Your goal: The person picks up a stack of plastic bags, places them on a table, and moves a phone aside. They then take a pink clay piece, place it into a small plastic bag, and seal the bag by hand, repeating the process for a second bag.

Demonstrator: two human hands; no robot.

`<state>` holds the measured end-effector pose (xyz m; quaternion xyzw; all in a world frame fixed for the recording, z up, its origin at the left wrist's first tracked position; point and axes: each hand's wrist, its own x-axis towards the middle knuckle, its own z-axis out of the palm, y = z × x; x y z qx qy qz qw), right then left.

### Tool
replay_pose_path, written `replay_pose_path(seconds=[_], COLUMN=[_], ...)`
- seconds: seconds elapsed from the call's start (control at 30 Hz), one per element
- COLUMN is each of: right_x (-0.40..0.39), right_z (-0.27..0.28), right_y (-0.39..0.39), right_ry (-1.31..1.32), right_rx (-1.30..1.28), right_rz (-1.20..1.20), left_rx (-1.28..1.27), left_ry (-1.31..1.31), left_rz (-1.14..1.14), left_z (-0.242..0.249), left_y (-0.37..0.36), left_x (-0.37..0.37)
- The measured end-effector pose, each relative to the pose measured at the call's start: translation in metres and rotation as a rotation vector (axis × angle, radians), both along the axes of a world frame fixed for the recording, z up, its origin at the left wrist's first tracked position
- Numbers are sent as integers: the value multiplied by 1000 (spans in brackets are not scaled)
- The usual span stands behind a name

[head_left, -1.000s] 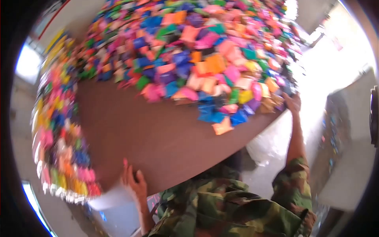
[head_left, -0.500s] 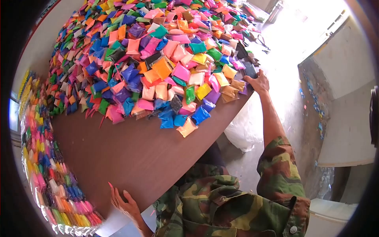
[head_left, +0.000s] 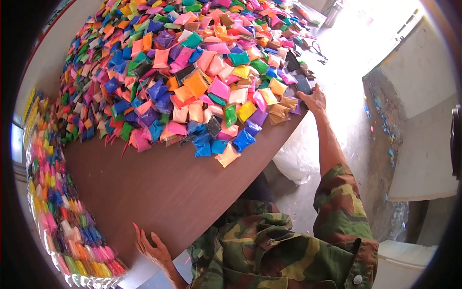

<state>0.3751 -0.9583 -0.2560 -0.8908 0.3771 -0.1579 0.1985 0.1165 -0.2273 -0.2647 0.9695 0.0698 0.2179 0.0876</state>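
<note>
A large heap of small colourful packets [head_left: 192, 86] covers the far part of a brown table [head_left: 144, 188]. At the table's right edge, my right hand [head_left: 314, 100] touches a dark flat object [head_left: 303, 84] beside the heap; its fingers are bent around the near end of that object. Brown packets [head_left: 279, 111] lie just left of this hand. My left hand [head_left: 153, 246] rests at the near edge of the table with its fingers apart and nothing in it. A peach packet [head_left: 227, 155] lies at the heap's near edge.
Clear bags of colourful packets [head_left: 72, 216] line the table's left side. A translucent plastic bag [head_left: 296, 156] hangs or lies below the right edge. Blue scraps [head_left: 387, 130] are strewn on the floor, near pale boards [head_left: 423, 159] at the right. A metallic bottle-like object [head_left: 333, 14] stands at the back.
The view has shifted very slightly. Both hands stay in nearly the same places, and the heap looks unchanged.
</note>
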Motion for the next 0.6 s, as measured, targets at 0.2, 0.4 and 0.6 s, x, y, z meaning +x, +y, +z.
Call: replay_pose_path(seconds=[0.2,0.4,0.6], right_x=[-1,-1,-1], right_z=[-2,-3,-1], right_y=[3,1,1], right_ry=[-34,-40,-17], right_rx=[5,-11,6], right_rz=[3,21,29], left_rx=[-9,10,13], left_ry=[6,5,-6], left_rz=[5,15,6], left_z=[-5,-12,-11], left_y=[4,9,9], left_x=[-1,-2,-2])
